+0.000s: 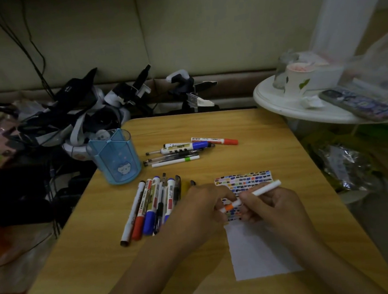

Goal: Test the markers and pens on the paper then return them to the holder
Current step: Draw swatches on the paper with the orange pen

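A blue translucent holder stands near the far left edge of the wooden table, and just behind it a tangle of black cables and grey straps spills against the table's far corner. Two loose groups of writing tools lie on the tabletop: a far group of pens and markers right of the holder, lying roughly crosswise, and a near group of markers fanned out beside the left hand, their caps mostly toward the person. To the right, apart from the table, a white round side table carries a paper cup and a phone. The paper lies on the near right part of the table, its far half crowded with small coloured test marks; both hands rest over that marked part and hide some of it. The white marker is held above the paper – its long axis runs diagonally, the plain back end pointing up and to the far right, the orange-banded end down toward the left hand. The right hand has its fingers curled round the barrel in a writing grip. The left hand meets the marker at the orange band – its fingertips seem to pinch that end, though whether they hold a cap or the barrel itself cannot be told.
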`<act>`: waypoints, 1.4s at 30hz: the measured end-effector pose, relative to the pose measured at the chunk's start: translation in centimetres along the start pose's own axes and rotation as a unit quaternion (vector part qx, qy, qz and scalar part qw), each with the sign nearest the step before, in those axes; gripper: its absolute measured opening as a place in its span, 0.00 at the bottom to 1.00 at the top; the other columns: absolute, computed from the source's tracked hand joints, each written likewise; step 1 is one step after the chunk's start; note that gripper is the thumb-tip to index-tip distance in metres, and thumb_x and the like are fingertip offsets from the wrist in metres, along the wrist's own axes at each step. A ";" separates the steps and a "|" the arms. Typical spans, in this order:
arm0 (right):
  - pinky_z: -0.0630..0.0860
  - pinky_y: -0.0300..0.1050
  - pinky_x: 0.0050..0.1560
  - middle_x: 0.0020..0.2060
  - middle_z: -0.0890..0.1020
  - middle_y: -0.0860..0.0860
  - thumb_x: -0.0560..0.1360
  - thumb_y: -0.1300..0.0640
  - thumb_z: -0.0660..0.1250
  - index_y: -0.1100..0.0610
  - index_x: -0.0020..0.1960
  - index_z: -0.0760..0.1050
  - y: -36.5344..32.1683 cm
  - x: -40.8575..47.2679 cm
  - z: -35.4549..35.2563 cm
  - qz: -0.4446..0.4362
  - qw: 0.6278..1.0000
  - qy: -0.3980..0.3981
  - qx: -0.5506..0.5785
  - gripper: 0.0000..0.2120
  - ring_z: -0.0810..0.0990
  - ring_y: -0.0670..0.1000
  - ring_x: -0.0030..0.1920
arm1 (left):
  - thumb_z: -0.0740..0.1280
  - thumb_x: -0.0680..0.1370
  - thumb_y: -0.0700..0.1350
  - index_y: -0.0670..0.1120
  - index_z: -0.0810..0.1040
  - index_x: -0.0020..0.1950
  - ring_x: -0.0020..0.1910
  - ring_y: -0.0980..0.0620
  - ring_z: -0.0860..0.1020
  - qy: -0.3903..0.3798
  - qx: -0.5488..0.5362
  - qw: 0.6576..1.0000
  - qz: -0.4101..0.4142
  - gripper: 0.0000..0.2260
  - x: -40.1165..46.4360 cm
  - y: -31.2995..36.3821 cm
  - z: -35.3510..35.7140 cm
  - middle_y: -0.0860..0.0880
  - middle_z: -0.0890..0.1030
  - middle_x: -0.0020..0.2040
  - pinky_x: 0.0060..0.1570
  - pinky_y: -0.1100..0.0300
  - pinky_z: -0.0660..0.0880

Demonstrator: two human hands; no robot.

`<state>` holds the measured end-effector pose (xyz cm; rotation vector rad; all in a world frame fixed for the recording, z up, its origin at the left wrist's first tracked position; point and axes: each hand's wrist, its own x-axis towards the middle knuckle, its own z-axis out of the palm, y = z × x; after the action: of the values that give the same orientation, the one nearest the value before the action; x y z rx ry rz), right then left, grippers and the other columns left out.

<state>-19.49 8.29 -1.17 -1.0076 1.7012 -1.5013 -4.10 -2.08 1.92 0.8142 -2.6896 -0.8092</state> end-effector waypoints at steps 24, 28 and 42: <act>0.61 0.27 0.55 0.59 0.71 0.29 0.75 0.35 0.66 0.35 0.65 0.73 2.3 0.7 -1.4 -0.166 0.877 -0.131 -0.431 0.19 0.65 0.33 0.61 | 0.60 0.82 0.50 0.52 0.71 0.56 0.42 0.53 0.78 -0.040 0.173 0.982 -0.064 0.04 0.0 -1.9 -0.9 0.52 0.80 0.44 0.44 0.52 0.79; 0.60 0.27 0.57 0.59 0.69 0.29 0.75 0.35 0.64 0.34 0.66 0.72 2.9 0.9 -1.2 -0.176 0.869 -0.134 -0.442 0.20 0.64 0.34 0.60 | 0.60 0.82 0.50 0.50 0.71 0.58 0.45 0.50 0.78 -0.046 0.196 0.978 -0.052 0.07 0.1 -1.8 -0.7 0.50 0.80 0.46 0.48 0.51 0.78; 0.58 0.27 0.59 0.61 0.71 0.33 0.77 0.37 0.64 0.38 0.67 0.73 3.6 1.3 -0.2 -0.186 0.862 -0.111 -0.458 0.19 0.64 0.39 0.62 | 0.60 0.82 0.50 0.51 0.77 0.57 0.52 0.52 0.72 -0.025 0.234 0.971 -0.038 0.09 0.6 -2.1 -0.8 0.50 0.77 0.52 0.52 0.58 0.69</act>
<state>-20.74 7.47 -4.70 -1.9967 2.1497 -0.6440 -3.36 -4.20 1.40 1.0062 -2.9546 -0.2016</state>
